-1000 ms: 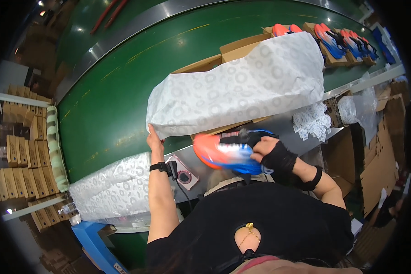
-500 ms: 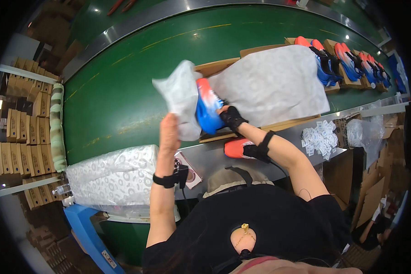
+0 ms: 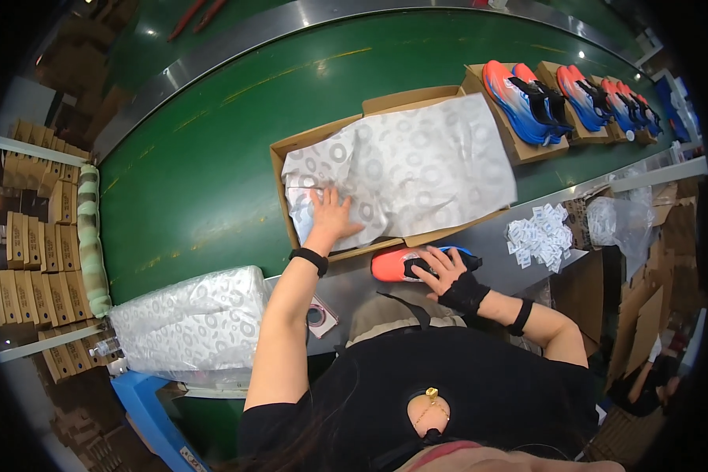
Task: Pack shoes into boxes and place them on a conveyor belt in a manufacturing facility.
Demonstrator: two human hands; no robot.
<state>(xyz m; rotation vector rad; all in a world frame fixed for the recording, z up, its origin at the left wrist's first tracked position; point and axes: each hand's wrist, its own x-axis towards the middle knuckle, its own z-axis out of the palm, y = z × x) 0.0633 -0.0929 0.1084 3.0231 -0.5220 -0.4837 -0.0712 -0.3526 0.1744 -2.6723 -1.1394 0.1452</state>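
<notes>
A cardboard shoebox point(image 3: 278, 177) stands open on the green belt, lined with white patterned tissue paper point(image 3: 433, 161). My left hand point(image 3: 332, 216) presses the paper at the box's left end, its fingers spread. Faint colour shows through the paper there; the shoe beneath is hidden. In front of the box, an orange, black and blue running shoe point(image 3: 389, 265) lies on the metal ledge. My right hand point(image 3: 447, 277), in a black fingerless glove, reaches over this shoe near its opening, fingers and thumb around it.
Open boxes bearing orange-and-blue shoes point(image 3: 519, 102) line the belt at right. Small white packets point(image 3: 541, 237) lie piled on the metal ledge point(image 3: 354, 275). A bagged stack of patterned paper point(image 3: 193, 318) sits at left, beside a phone point(image 3: 321, 316). Stacked shoeboxes point(image 3: 35, 236) stand far left.
My left hand has laid the paper flap over the shoe at the box's left end. My right hand has let go of that shoe and moved down to the one on the ledge.
</notes>
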